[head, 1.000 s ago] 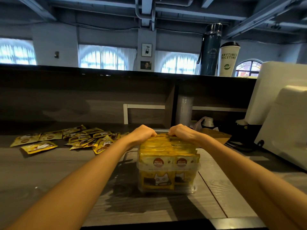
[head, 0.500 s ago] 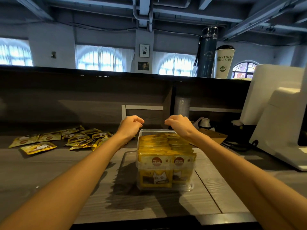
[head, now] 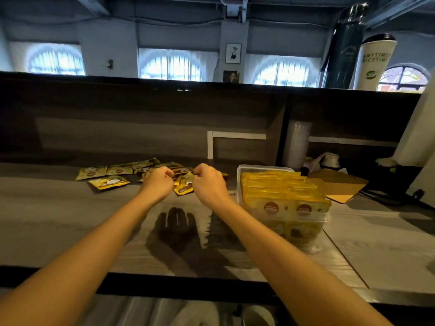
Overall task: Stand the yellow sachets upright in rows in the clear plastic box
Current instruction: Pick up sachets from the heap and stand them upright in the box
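Observation:
The clear plastic box (head: 259, 166) stands on the wooden counter at the right, packed with yellow sachets (head: 282, 194) standing upright in rows. Several loose yellow sachets (head: 110, 182) lie flat in a scattered pile at the back left of the counter. My left hand (head: 157, 182) and my right hand (head: 207, 185) hover side by side over the right end of that pile, left of the box. Both hands have their fingers curled in, and I see nothing held in either. One loose sachet (head: 183, 185) shows between the two hands.
A brown cardboard piece (head: 339, 184) lies right of the box, with a white machine (head: 416, 137) beyond it. A stack of clear cups (head: 296, 142) stands in the shelf recess. A dark bottle (head: 343, 48) and a white cup (head: 374, 62) stand on the upper ledge.
Both hands lifted off the tops of the sachets in the box and moved left to the loose pile. The view turned left, so the box now sits at the right.

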